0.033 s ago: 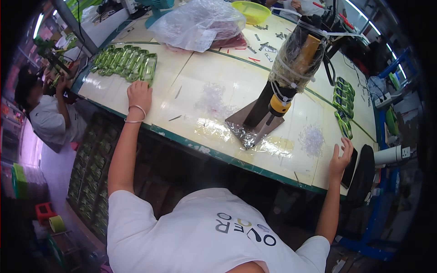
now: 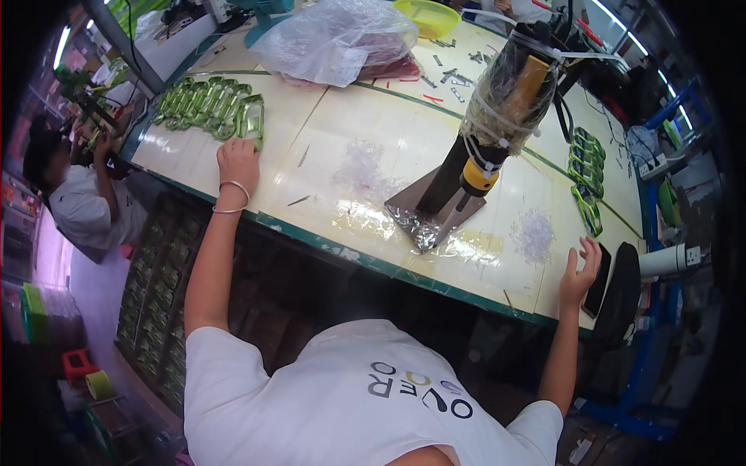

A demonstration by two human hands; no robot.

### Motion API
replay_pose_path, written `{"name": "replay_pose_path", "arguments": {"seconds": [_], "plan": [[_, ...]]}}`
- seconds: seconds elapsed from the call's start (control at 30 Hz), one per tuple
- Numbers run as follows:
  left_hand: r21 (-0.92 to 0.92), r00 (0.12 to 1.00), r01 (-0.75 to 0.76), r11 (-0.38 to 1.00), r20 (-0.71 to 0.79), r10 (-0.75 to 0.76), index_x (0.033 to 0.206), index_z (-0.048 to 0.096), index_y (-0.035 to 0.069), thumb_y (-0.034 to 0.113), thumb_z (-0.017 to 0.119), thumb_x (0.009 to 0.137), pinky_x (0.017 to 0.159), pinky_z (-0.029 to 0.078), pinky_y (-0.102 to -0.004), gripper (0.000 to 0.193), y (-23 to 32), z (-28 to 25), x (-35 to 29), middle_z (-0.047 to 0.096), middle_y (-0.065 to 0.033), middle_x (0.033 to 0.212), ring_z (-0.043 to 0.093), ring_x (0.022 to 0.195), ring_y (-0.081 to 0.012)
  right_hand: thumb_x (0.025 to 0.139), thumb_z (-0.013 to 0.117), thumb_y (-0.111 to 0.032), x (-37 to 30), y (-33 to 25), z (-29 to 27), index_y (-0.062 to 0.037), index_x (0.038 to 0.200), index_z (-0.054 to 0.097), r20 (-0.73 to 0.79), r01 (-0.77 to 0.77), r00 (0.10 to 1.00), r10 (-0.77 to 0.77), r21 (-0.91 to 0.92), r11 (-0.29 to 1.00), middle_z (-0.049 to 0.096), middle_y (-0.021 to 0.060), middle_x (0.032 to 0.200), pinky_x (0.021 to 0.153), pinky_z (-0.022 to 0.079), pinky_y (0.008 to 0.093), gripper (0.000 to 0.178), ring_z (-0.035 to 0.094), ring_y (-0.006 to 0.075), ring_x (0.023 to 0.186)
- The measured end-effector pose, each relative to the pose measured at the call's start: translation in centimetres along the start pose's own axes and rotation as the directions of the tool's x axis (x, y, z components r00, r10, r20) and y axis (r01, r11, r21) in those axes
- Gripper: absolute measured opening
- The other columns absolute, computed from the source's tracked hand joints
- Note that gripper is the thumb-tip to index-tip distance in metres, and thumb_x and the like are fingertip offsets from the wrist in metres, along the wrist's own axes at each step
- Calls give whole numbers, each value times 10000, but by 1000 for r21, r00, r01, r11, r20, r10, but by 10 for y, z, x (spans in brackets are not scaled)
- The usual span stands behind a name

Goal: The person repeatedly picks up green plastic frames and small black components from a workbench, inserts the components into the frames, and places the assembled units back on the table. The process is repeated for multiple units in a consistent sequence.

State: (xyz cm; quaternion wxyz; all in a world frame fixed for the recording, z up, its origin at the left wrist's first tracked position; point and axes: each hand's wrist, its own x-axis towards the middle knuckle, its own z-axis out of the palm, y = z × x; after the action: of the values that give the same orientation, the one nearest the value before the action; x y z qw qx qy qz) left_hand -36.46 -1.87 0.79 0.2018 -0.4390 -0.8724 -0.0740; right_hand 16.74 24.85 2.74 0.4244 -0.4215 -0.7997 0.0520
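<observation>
Green frames (image 2: 203,105) appear at the grasping step: left hand (image 2: 238,163) touches one, pinch indeterminate; right hand (image 2: 581,276), fingers spread; lifting would require firm closure.

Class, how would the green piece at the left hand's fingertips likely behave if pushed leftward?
The green piece may slide fairly easily, as its surface looks glossy. It seems unlikely to roll, lying flat. It might nudge the neighbouring green pieces, which sit close alongside.
</observation>
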Motion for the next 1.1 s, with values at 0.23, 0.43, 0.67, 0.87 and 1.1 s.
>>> {"name": "replay_pose_path", "arguments": {"seconds": [0.23,0.43,0.67,0.87,1.1], "plan": [[-687,991,32,726,-72,-112,790,453,38,109,456,833,569,400,-273,84,27,-59,-34,487,-42,694,478,620,-125,638,580,69,-72,-166,-18,-3,774,538,116,281,923,-367,447,849,550,166,837,607,455,326,160,549,271,706],[-850,856,497,-177,445,263,832,448,27,138,448,861,518,424,-189,115,101,-146,-99,487,-6,699,466,588,-37,567,714,-103,-84,-246,19,-17,1133,423,395,95,769,-503,707,701,438,198,1126,831,391,399,642,455,344,1008],[-919,893,235,315,332,305,782,511,3,182,544,804,561,426,-244,183,125,-96,-95,535,-44,693,523,618,-119,575,717,-121,-110,-242,47,-22,1205,336,666,-216,694,-273,555,804,530,153,967,705,464,292,743,562,249,835],[-611,1000,-11,792,-16,1,723,556,16,118,579,714,602,379,-334,105,97,-33,-56,510,-101,641,471,634,-240,588,712,-102,-126,-216,34,-19,1203,336,694,-465,718,-53,535,705,537,141,996,728,456,281,726,572,203,846],[-643,963,135,754,265,54,644,558,-25,103,580,646,508,413,-335,129,89,-33,-32,541,-143,553,520,511,-260,611,713,-124,-130,-199,18,-28,1205,338,684,-496,729,3,524,692,535,147,1007,781,436,287,709,559,219,905]]}}
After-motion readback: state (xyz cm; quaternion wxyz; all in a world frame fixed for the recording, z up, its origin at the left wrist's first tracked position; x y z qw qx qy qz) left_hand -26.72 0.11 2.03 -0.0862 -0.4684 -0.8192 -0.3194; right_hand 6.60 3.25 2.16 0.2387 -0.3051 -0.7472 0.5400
